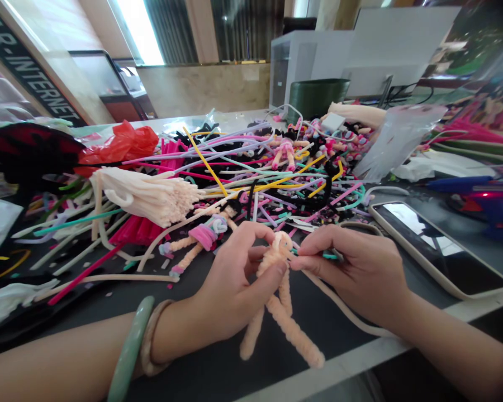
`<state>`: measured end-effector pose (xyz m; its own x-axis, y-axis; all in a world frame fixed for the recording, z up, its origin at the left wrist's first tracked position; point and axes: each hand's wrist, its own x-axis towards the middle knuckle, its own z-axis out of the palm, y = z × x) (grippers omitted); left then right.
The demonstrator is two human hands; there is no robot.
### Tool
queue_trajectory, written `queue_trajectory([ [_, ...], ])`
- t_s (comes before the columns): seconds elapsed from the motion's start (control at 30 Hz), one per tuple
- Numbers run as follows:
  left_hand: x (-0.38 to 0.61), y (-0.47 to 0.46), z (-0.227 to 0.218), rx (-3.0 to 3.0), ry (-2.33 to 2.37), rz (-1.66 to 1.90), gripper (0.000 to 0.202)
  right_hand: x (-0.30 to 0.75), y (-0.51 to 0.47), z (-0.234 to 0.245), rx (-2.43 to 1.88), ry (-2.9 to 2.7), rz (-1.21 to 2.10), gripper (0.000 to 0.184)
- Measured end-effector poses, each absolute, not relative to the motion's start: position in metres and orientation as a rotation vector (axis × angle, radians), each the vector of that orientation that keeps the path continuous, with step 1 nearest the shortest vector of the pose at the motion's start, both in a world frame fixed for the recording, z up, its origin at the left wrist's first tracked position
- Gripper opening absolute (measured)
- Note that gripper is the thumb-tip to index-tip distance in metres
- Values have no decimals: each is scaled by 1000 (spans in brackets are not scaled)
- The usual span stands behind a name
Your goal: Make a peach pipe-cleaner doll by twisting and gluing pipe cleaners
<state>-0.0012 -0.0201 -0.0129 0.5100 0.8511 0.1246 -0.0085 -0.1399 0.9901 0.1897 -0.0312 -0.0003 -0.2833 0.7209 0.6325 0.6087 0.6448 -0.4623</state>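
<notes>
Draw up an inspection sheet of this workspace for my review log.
Surface: dark tabletop with a pale front edge, scattered with snippets.
Job's things: left hand grips a peach pipe-cleaner doll; right hand pinches a teal pipe cleaner at the doll's neck.
Clutter: heaped pipe cleaners, a pink-skirted doll, a red bag, a phone, a blue glue gun.
Hands: both bare, a green bangle on the left wrist.
Cables: black cords below a white monitor.
Surroundings: a green bin, a window.
</notes>
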Motion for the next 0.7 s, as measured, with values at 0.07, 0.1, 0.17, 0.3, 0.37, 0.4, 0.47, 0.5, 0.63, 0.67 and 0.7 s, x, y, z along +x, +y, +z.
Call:
queue_trajectory([
  [0.07,-1,-20,-13,1533,749,883,15,190,-31,0,-1054,-1995,161,13],
  [0.1,-1,-20,-14,1532,744,885,15,190,-31,0,-1063,-2000,163,13],
  [0.17,-1,-20,-14,1530,738,888,16,190,-31,1,-1080,-2007,178,14],
  [0.3,-3,-21,-16,1518,727,884,16,188,-30,3,-1100,-2025,247,17],
  [0.37,-3,-21,-17,1517,710,884,16,187,-30,4,-1107,-2052,292,13],
  [0.4,-3,-20,-17,1518,701,886,16,187,-30,5,-1108,-2072,318,12],
  [0.47,-3,-20,-17,1524,691,887,16,187,-30,5,-1111,-2114,372,13],
  [0.5,-3,-20,-17,1529,690,889,17,187,-30,5,-1111,-2131,398,14],
  [0.63,-3,-20,-16,1554,699,909,16,188,-29,5,-1126,-2150,432,17],
  [0.67,-3,-21,-16,1558,702,911,15,188,-29,6,-1131,-2149,428,18],
  [0.7,-4,-21,-16,1559,708,908,15,187,-29,6,-1137,-2146,427,18],
])
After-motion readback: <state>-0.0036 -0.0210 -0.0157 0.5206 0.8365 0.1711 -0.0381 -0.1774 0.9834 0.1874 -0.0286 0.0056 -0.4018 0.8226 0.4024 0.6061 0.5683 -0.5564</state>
